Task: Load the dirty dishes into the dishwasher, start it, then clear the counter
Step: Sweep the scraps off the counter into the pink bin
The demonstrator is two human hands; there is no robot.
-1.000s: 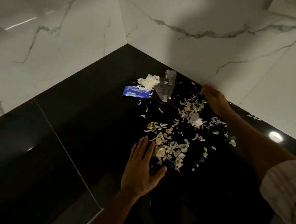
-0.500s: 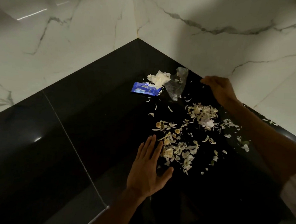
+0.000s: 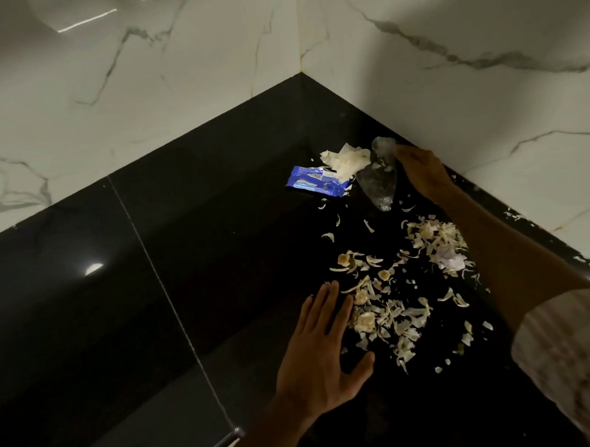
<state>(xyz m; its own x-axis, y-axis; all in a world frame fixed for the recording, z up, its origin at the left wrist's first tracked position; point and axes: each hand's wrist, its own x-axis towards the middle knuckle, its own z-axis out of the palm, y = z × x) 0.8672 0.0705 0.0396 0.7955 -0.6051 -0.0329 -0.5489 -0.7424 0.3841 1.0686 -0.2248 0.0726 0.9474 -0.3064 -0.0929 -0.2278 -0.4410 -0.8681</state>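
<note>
Presently the left hand (image 3: 322,355) lies flat, palm down, on the black counter (image 3: 193,263), fingers straight and close together, thumb spread to the right; it holds nothing. Its fingertips and the thumb-side edge touch the nearer patch of pale peel scraps (image 3: 383,307), which spreads out just right of the fingers and ahead of the thumb.

The right hand (image 3: 422,174) is extended far ahead of the left, near the wall corner, back of the hand toward the camera. Its fingers curl downward at the top edge of a crumpled clear plastic bag (image 3: 378,181) and meet it there; whether they pinch the bag or only touch it cannot be told, since the fingertips are hidden behind the hand and the light is dim. The bag lies just left of this hand. Directly left of the bag, touching it, sits a crumpled white paper wad (image 3: 343,161), and left of that, partly under it, a blue wrapper (image 3: 315,184) lying flat.

Under the right forearm, between the two hands, a second heap of scraps (image 3: 438,243) lies, denser, with a whitish lump in it. A few single flakes (image 3: 328,237) are scattered between the wrapper and the nearer patch. A striped light sleeve (image 3: 567,352) covers the right upper forearm. Marble wall tiles (image 3: 486,117) meet at the corner behind the counter; more small bits lie along the wall edge right of the right arm.
</note>
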